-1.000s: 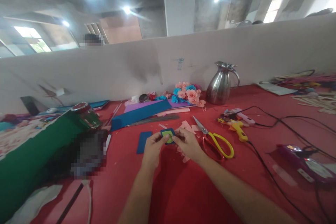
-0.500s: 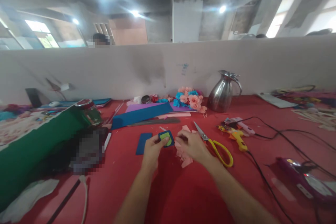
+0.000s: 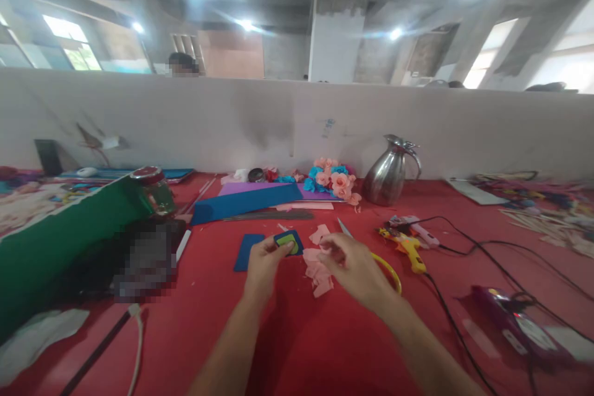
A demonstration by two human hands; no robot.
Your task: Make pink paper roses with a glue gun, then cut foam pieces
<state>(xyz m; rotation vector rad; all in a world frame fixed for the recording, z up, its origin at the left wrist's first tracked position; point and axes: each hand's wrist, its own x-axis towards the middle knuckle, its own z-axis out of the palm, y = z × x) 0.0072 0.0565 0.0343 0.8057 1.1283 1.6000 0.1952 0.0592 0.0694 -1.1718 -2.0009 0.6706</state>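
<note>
My left hand (image 3: 264, 267) is closed, pinching a small dark blue square (image 3: 297, 237) between thumb and fingers. On the square's face lies a lime-green cutout (image 3: 286, 242), partly under my thumb. To the right, my right hand (image 3: 356, 269) hovers beside crumpled pink paper scraps (image 3: 316, 271), its fingers loosely curled and apart with nothing visible in them. Yellow-handled scissors (image 3: 392, 272) lie behind and partly hidden by that hand. A blue rectangular piece (image 3: 247, 251) rests on the table just left of my left hand.
A long blue strip (image 3: 245, 201), paper roses (image 3: 334, 179) and a steel jug (image 3: 386, 176) stand toward the back wall. At right are a yellow glue gun (image 3: 411, 249), trailing cords and a purple power strip (image 3: 510, 322). A green box wall (image 3: 69, 247) and lidded jar (image 3: 155, 192) are left.
My right hand has moved away from the blue square to the right, its fingers loosening and covering more of the scissors. The left hand keeps the square, now tilted slightly. The view has shifted.
</note>
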